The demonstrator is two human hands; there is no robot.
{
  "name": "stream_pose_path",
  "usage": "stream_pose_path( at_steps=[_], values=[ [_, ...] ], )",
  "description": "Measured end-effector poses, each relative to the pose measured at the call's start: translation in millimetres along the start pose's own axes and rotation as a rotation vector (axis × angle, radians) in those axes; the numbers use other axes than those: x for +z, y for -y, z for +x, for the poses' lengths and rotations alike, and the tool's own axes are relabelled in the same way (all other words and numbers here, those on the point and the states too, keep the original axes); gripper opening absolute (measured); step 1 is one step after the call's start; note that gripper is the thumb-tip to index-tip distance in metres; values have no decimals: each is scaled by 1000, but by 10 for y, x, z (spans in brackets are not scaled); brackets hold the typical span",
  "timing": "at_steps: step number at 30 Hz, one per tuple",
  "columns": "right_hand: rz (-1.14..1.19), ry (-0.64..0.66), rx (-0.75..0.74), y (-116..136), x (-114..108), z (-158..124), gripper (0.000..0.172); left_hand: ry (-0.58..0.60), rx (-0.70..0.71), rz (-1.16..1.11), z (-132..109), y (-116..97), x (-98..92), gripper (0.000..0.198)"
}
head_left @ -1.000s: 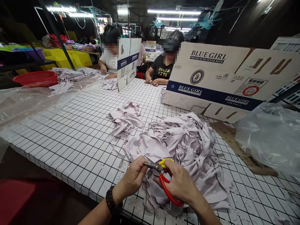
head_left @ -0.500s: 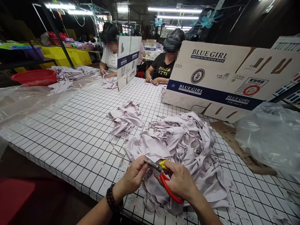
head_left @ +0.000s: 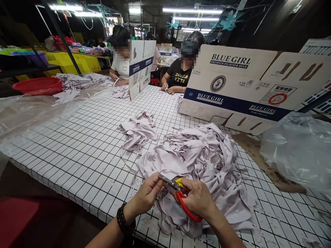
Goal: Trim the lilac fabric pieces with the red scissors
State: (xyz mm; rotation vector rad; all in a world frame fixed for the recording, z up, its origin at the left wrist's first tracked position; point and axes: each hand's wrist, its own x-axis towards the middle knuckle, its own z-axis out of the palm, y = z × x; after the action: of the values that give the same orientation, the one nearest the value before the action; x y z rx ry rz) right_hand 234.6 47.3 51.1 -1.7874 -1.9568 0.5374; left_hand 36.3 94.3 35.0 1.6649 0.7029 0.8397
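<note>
Scissors (head_left: 187,206) with one red and one yellow handle are held in my right hand (head_left: 199,199), their blades pointing left. The blade tips lie at the fingertips of my left hand (head_left: 148,193), which is closed in a pinch; what it grips is too small to make out. A dark beaded bracelet (head_left: 124,218) circles my left wrist. Under and beyond my hands spreads a large heap of pale lilac cloth pieces (head_left: 207,151). A smaller pile of the same cloth (head_left: 139,131) lies to its left, farther back.
The table (head_left: 77,151) has a white grid cover with small scraps. Cardboard panels (head_left: 232,79) stand at the back right, beside a clear plastic bag (head_left: 297,151). Two people (head_left: 181,74) work across the table. A red basket (head_left: 38,85) sits at the far left.
The scissors and my hands have barely moved. At the back left, a person's hand has lifted a pale strip.
</note>
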Motion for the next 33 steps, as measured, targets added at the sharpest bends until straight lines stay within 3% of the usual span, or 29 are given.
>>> stream_pose_path(
  at_steps=[5,9,13,16,19,23,25,27,29,31,33],
  values=[
    [171,7,41,-30,34,16,37,-7,-51,-61,10,-26,0,37],
    [290,-36,118,-107,-17,117,20,-24,-81,-118,9,-9,6,37],
    [357,-128,178,-129,54,307,19,-60,-112,-124,-26,28,6,36],
    [378,-151,163,21,135,427,13,-131,-148,-28,-48,82,-6,33],
    [452,-134,104,322,127,457,10,-166,-117,187,10,126,-47,34],
    [513,-81,37,572,-37,410,9,-129,-38,491,339,-21,-314,9],
    [494,-145,169,452,-171,427,8,-220,-113,657,621,-197,-595,16],
    [442,-251,321,171,-329,505,19,-342,-154,735,943,-387,-928,23],
    [357,-355,398,-178,-490,634,18,-412,-185,796,1251,-540,-1212,26],
    [279,-410,433,-482,-629,778,12,-416,-230,842,1487,-628,-1341,25],
    [241,-393,419,-670,-728,896,14,-366,-240,858,1613,-647,-1261,28]
  ],
)
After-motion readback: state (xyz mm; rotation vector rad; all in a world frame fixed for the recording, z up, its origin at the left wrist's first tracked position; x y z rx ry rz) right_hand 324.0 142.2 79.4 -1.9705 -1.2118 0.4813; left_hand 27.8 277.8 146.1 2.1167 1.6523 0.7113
